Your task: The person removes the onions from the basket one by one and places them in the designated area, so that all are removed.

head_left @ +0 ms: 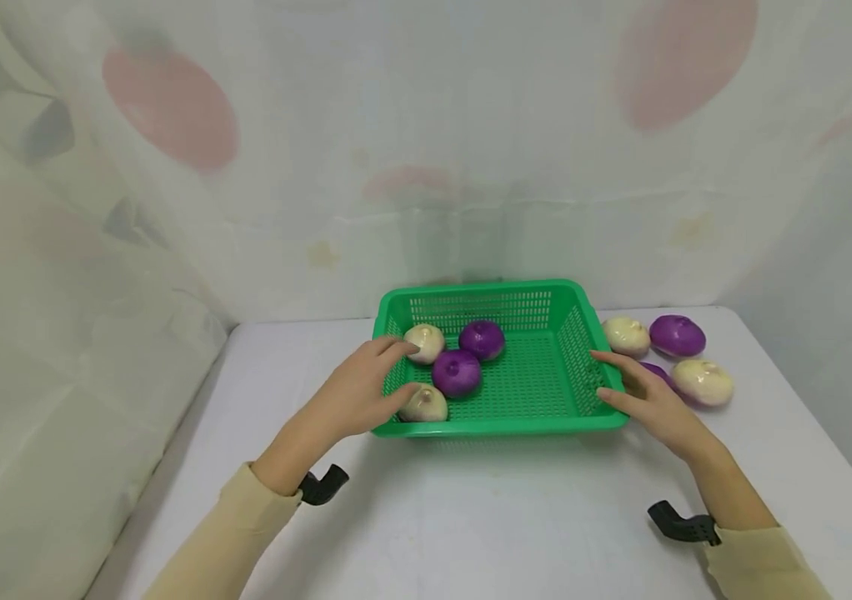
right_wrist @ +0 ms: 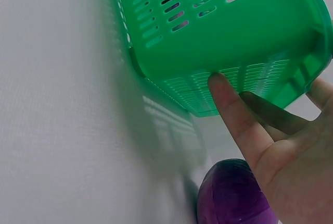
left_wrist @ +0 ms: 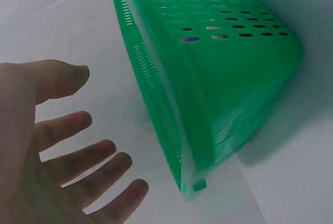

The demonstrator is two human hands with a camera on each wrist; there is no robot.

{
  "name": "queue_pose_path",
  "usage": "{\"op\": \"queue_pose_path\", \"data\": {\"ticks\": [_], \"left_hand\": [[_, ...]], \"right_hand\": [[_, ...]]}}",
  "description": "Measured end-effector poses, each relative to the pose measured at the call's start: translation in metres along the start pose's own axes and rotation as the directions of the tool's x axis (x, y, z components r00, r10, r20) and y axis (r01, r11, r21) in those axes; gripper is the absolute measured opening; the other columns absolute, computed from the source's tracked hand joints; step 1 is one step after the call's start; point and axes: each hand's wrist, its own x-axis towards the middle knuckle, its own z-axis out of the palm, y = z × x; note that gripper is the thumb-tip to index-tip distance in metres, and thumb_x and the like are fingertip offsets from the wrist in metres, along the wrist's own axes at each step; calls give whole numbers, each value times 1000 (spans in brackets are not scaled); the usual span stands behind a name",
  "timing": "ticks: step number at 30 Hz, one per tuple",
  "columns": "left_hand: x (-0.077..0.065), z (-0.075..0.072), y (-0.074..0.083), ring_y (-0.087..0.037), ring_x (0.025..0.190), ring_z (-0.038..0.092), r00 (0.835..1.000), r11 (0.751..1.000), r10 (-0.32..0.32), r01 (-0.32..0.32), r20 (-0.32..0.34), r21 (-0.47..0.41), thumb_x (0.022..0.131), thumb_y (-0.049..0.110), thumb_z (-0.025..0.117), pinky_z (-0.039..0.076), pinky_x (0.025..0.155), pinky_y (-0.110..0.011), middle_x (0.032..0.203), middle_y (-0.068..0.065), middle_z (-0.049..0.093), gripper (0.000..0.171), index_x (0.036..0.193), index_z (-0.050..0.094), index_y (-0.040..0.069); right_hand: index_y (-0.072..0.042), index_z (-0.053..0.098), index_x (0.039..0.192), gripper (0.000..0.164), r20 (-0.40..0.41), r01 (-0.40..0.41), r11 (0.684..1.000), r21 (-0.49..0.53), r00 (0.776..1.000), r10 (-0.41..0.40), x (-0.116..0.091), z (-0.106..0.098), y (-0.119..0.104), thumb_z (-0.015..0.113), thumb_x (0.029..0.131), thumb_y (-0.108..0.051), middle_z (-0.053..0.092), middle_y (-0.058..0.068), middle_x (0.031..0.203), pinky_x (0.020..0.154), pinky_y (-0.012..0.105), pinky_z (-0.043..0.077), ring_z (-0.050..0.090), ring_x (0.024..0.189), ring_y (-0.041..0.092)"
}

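Near the far edge of the tabletop (head_left: 471,517), a green basket (head_left: 501,427) sits upright, one long side facing the person. Clock positions are taken from the basket centre in the head view, 12 o'clock pointing away from the person.

The basket contains four onions, all toward 9 o'clock. A far pale onion (head_left: 428,336) lies between 9 and 10 o'clock; a near pale onion (head_left: 429,406) at 8; a far purple onion (head_left: 482,341) at 10; a near purple onion (head_left: 457,373) between 8 and 9. The raised walls presumably keep these rounded items from rolling away.

Outside, at 3 o'clock, four loose onions (head_left: 702,383), two pale and two purple, lie close together. Lacking a wall, they probably rely on weight and neighbours to stay put.

Left hand (head_left: 362,387): over the 9 o'clock end, fingers extended and spread, gripping nothing. The spread likely keeps the fingertips clear of the pale onions.

Right hand (head_left: 647,404): at the 3 o'clock rim, fingers extended, not closed around it. Contact pressure cannot be determined. Positions at opposite ends would suit balanced support.
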Motion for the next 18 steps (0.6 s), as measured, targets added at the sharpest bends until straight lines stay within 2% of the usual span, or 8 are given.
{"op": "queue_pose_path", "data": {"ticks": [4, 7, 14, 18], "left_hand": [[9, 0, 4, -31, 122, 57, 997, 996, 64, -66, 37, 62, 95, 28, 72, 49, 101, -48, 133, -13, 58, 48, 135, 60, 4], [15, -1, 6, -30, 119, 57, 993, 993, 80, -87, 92, 77, 96, 27, 71, 50, 99, -47, 130, -12, 59, 45, 134, 60, 6], [25, 1, 5, -33, 126, 52, 977, 994, 51, -69, 209, 81, 98, 33, 66, 49, 99, -51, 143, -13, 50, 48, 140, 58, 11], [31, 3, 4, -33, 119, 53, 963, 991, 32, -67, 267, 120, 98, 33, 65, 52, 93, -49, 142, -12, 49, 50, 142, 55, 12]], "right_hand": [[-13, 39, 156, 57, 4, 8, 1000, 1, 1000, -8, 1, -1, -1, 60, 104, -20, 28, 18, 163, 97, 5, 32, 24, 148, 45], [-12, 39, 156, 57, 5, 12, 1000, 3, 1000, -12, 1, -1, -1, 60, 104, -20, 27, 18, 163, 97, 5, 32, 24, 148, 45], [-12, 38, 157, 57, 11, 9, 1000, 11, 1000, -9, 0, -1, -1, 60, 104, -20, 25, 18, 164, 97, 5, 32, 22, 148, 45], [-12, 37, 157, 57, 15, 7, 1000, 25, 1000, -7, 0, 0, -2, 60, 104, -20, 24, 19, 164, 97, 4, 32, 20, 149, 46]]}}
